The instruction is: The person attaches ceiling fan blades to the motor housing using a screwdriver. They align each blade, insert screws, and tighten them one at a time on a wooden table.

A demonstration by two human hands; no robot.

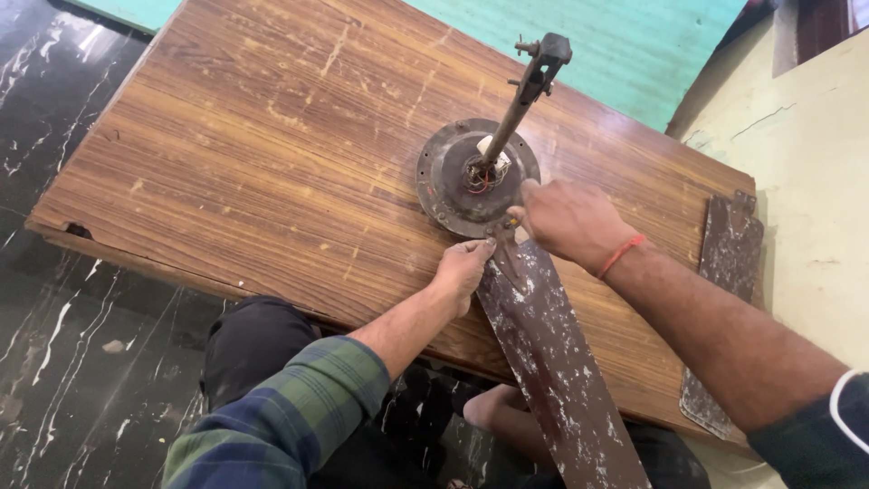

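In the left part of the frame the wooden table (253,154) lay over a dark marble floor (54,344). Near the middle, my left hand (463,269) was curled and pressed down on the metal bracket (505,254) of a long paint-spotted fan blade (552,362). The round fan motor (457,172) with its rod stood just above. My right hand (568,220) pinched the bracket at the motor's rim. A second blade (724,299) lay at the right edge.
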